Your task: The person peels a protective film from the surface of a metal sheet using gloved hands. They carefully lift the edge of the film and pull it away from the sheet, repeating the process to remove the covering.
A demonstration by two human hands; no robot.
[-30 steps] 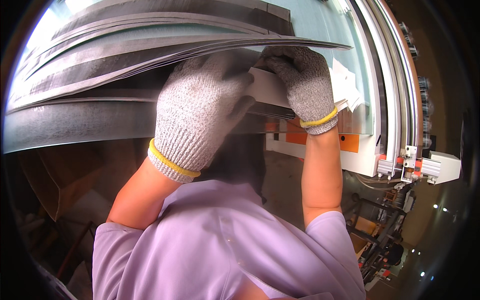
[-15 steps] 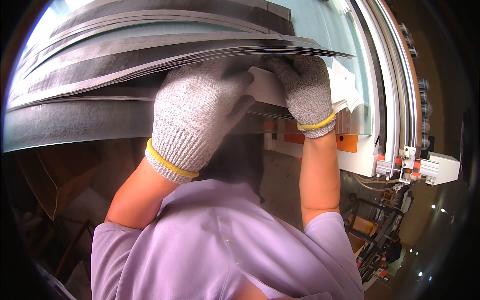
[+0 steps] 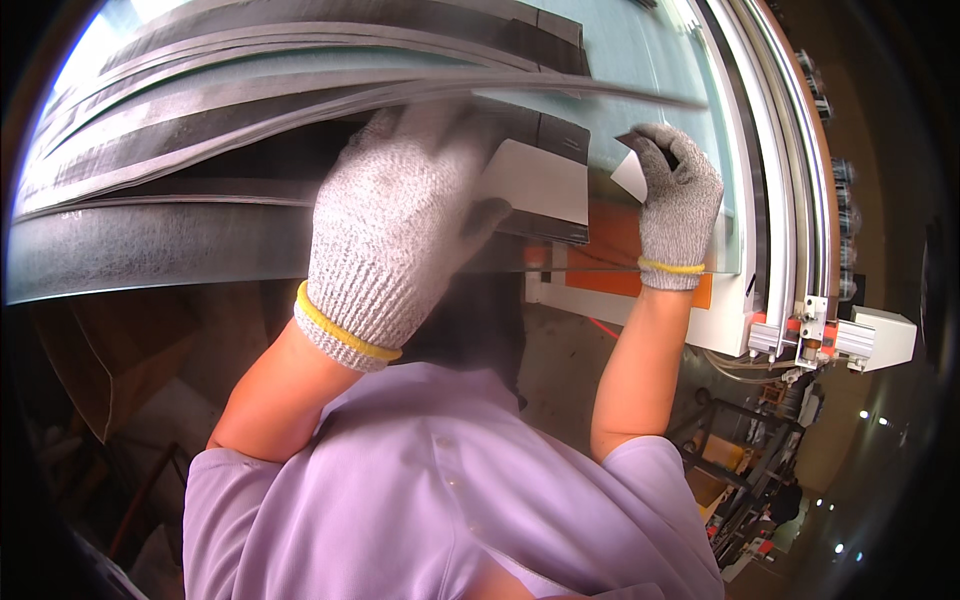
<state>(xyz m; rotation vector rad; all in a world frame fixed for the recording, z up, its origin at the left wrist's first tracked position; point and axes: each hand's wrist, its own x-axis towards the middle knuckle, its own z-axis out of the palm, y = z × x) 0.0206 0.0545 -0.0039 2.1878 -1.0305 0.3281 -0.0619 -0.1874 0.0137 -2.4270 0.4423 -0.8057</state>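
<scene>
l hand: over lower dark strips, fingertips blurred + hidden behind raised strips; can't tell grip
r hand: narrow pinch on white slip, to r of strips
white card: on lower dark strips, btwn hands, just beside l hand
hard to see: raised strips' r end blurred, l ends lost at view's rim

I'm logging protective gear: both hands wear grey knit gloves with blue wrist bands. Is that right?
Not quite: the wrist bands are yellow, not blue, as the head view shows. The left hand and right hand do wear grey knit gloves.
</scene>
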